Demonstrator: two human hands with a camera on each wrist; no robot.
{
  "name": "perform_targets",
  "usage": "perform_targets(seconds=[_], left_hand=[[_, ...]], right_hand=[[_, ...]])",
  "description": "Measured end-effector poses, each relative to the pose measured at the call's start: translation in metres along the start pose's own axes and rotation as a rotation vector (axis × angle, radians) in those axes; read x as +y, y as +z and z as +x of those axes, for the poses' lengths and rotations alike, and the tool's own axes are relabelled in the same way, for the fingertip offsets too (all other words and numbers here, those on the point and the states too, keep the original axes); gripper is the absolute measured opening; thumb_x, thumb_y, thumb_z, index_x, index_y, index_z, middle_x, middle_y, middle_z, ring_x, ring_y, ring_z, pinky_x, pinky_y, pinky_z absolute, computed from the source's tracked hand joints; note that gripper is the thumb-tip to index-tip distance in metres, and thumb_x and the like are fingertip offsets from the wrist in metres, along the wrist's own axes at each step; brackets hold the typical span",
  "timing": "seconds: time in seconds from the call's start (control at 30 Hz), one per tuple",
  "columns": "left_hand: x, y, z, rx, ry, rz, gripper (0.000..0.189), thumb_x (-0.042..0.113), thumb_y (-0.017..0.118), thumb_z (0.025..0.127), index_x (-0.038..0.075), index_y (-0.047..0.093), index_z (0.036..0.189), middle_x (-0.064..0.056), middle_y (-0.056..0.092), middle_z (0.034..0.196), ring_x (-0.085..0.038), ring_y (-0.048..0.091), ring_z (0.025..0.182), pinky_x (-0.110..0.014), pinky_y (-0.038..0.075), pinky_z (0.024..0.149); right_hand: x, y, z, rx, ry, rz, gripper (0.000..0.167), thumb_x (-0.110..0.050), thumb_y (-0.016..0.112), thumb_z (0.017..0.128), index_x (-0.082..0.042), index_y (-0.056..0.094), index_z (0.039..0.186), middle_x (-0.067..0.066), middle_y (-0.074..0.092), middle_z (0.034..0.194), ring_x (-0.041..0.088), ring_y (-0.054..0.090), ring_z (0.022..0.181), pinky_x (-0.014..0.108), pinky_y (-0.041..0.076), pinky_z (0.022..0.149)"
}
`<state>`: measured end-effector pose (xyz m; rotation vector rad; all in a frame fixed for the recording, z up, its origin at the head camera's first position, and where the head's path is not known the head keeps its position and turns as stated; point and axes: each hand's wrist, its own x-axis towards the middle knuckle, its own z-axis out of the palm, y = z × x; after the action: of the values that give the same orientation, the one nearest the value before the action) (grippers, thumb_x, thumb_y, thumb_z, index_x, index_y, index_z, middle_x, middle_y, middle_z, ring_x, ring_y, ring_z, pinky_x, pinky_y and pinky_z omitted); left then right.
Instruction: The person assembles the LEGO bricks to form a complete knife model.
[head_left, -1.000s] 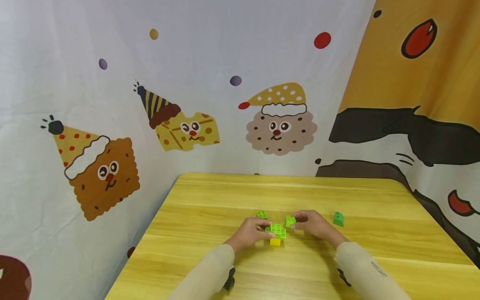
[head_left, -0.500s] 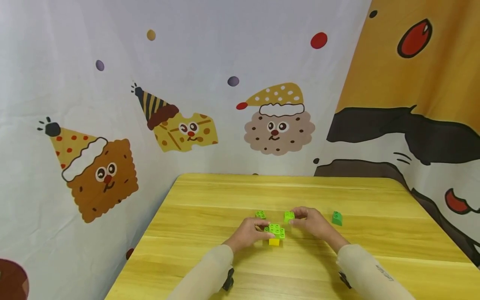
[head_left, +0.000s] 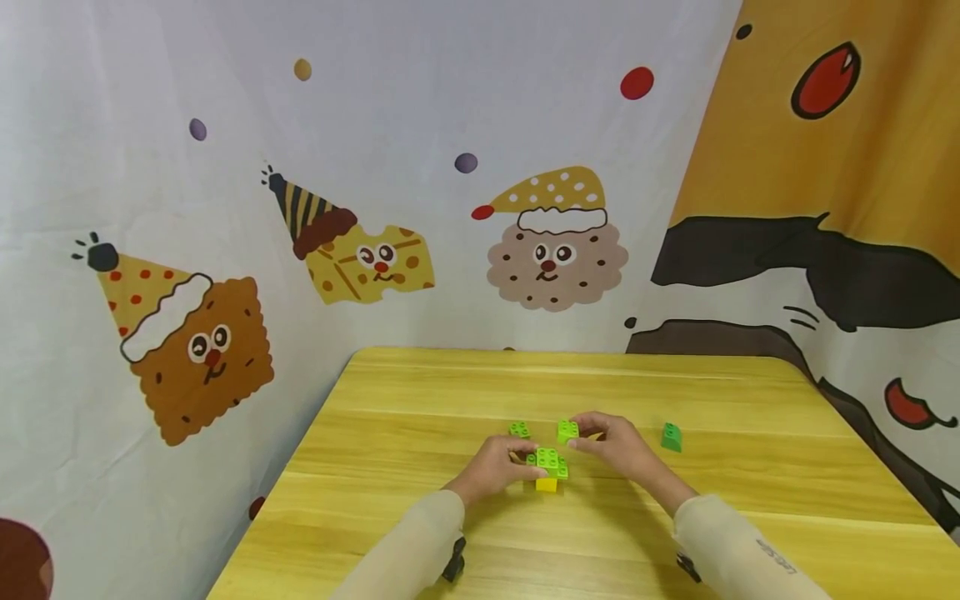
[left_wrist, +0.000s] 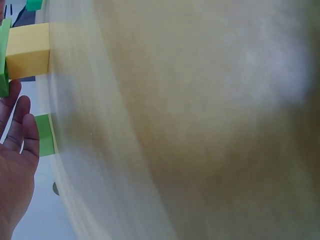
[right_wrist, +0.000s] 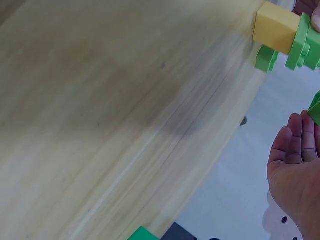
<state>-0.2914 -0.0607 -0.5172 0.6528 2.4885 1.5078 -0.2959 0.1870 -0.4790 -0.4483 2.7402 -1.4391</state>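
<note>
1. A patterned cloth hangs over the far side and the left; cartoon faces in party hats are printed on it, with orange and black shapes at far right.
2. The wooden table spreads before it; its near part runs off below the head view.
3. Two cream sleeves reach in from the near side; the right one bears dark lettering.
4. The left hand pinches the green upper part of a stack between thumb and forefinger; from the left wrist I can see the other fingers extended.
5. The right hand pinches a light green block by its right side; the right wrist view shows fingers extended side by side, the block partly cut off.
6. The stack stands right of the table's middle; both wrist views give the broad side of its yellow block, while the head view shows mainly green studs above.
7. The light green block sits just beyond the stack, apart from it; the right wrist view shows cloth between it and the table.
8. A dark green block lies farther right; a loose green block lies far and left of the stack.
</note>
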Motion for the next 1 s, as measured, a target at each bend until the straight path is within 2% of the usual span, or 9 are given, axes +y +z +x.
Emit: perform_targets(seconds=[0.2, 0.4, 0.63, 0.8, 1.0], left_hand=[[-0.002, 0.0, 0.0, -0.001, 0.005, 0.001, 0.036, 0.026, 0.081, 0.085, 0.012, 0.074, 0.117, 0.01, 0.066, 0.096, -0.007, 0.057, 0.086, -0.024, 0.051, 0.074], [-0.002, -0.001, 0.001, -0.009, 0.017, -0.001, 0.035, 0.027, 0.08, 0.085, 0.013, 0.074, 0.116, 0.01, 0.067, 0.098, -0.008, 0.058, 0.087, -0.024, 0.051, 0.075], [-0.004, -0.001, 0.003, -0.012, 0.021, -0.014, 0.035, 0.026, 0.08, 0.085, 0.013, 0.074, 0.117, 0.009, 0.067, 0.099, -0.007, 0.058, 0.087, -0.024, 0.051, 0.074], [-0.004, -0.001, 0.003, -0.014, 0.003, -0.015, 0.037, 0.028, 0.081, 0.085, 0.013, 0.074, 0.118, 0.011, 0.067, 0.098, -0.007, 0.058, 0.087, -0.024, 0.052, 0.074], [-0.006, -0.001, 0.003, -0.019, 0.021, -0.003, 0.034, 0.029, 0.08, 0.085, 0.016, 0.075, 0.116, 0.013, 0.068, 0.098, -0.006, 0.058, 0.086, -0.024, 0.051, 0.075]], right_hand=[[-0.002, 0.006, -0.003, -0.001, -0.012, 0.007, 0.036, -0.028, 0.076, 0.089, -0.01, 0.069, 0.12, -0.002, 0.068, 0.106, 0.016, 0.061, 0.097, 0.034, 0.051, 0.081], [-0.007, 0.01, -0.005, 0.006, -0.031, 0.011, 0.033, -0.025, 0.078, 0.087, -0.011, 0.071, 0.117, -0.003, 0.069, 0.102, 0.016, 0.061, 0.094, 0.033, 0.052, 0.079], [-0.007, 0.019, -0.007, -0.011, -0.082, -0.027, 0.041, -0.027, 0.079, 0.087, -0.009, 0.07, 0.123, -0.004, 0.07, 0.106, 0.015, 0.061, 0.095, 0.031, 0.051, 0.078], [-0.008, 0.022, -0.007, -0.015, -0.109, -0.03, 0.037, -0.027, 0.079, 0.087, -0.011, 0.071, 0.119, -0.004, 0.07, 0.106, 0.016, 0.061, 0.095, 0.033, 0.05, 0.079], [-0.009, 0.024, -0.008, -0.042, -0.121, -0.023, 0.032, -0.027, 0.079, 0.086, -0.015, 0.073, 0.115, -0.006, 0.07, 0.105, 0.017, 0.062, 0.096, 0.033, 0.049, 0.079]])
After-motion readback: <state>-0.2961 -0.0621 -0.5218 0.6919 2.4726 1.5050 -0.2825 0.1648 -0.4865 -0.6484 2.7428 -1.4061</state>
